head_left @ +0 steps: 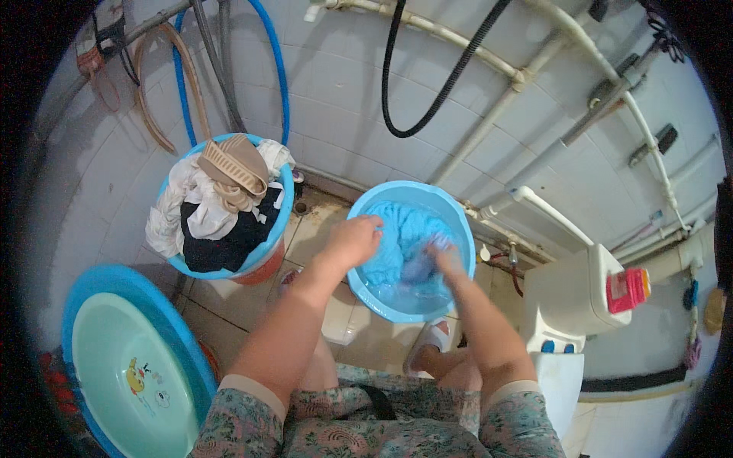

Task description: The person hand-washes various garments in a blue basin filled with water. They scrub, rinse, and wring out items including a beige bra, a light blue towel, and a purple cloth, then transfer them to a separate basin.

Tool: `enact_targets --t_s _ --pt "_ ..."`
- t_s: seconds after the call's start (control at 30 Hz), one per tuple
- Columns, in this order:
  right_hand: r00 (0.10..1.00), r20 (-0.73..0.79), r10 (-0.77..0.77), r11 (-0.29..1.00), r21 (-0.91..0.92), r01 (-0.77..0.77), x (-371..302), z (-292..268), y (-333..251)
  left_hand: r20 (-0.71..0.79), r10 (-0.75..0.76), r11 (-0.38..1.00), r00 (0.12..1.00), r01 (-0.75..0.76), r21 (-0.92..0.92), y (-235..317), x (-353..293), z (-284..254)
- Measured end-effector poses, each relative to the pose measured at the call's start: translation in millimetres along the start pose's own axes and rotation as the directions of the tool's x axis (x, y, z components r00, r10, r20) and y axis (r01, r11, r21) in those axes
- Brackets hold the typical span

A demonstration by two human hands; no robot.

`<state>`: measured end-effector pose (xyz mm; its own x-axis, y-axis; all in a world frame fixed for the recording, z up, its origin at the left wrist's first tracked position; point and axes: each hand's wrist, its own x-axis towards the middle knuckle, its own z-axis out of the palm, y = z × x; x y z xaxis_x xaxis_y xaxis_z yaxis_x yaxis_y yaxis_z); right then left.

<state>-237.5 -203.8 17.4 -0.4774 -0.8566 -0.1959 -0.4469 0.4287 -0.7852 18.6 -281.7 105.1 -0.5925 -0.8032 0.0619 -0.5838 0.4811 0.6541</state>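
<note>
A light blue basin (414, 188) stands on the floor before me, with water and a wet, bright blue cloth (397, 229) inside; the cloth looks like a towel. My left hand (356, 240) is at the basin's left rim, its fingers curled inward against the cloth. What those fingers grip, if anything, is hidden. On the other side, my right hand (445, 258) reaches down into the basin, smeared by motion. Beside it in the water is a blurred, purplish patch (419, 267), perhaps another cloth.
To the left, a blue-rimmed tub (287, 200) is heaped with white, black and tan clothes (229, 172). Nearer me, a pale green basin (103, 336) sits inside a larger blue one (76, 294). A toilet (561, 298) is on the right. Hoses and pipes (489, 114) line the tiled wall.
</note>
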Motion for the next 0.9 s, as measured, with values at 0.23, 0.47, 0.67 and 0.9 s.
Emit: enact_targets --t_s 0.23,0.47,0.67,0.9 --pt "0.977 -0.156 -0.147 0.908 0.371 0.196 -72.8 -127.4 -208.6 -0.081 -0.029 0.999 0.996 0.026 -0.036 8.9 -22.1 4.6" --pt "0.742 -0.470 -0.479 0.661 0.363 0.657 -110.3 -197.7 -327.6 -0.105 0.007 0.998 0.994 -0.013 -0.065 25.4 -27.1 7.5" --pt "0.739 -0.440 -0.510 0.789 0.103 0.606 -71.1 -157.1 -273.8 -0.178 0.048 0.997 0.983 -0.058 -0.051 12.3 -17.7 2.2" --pt "0.936 -0.130 -0.326 0.945 -0.078 0.318 -4.8 -41.5 -49.5 -0.106 0.048 0.998 0.993 -0.051 -0.025 16.5 2.2 1.2"
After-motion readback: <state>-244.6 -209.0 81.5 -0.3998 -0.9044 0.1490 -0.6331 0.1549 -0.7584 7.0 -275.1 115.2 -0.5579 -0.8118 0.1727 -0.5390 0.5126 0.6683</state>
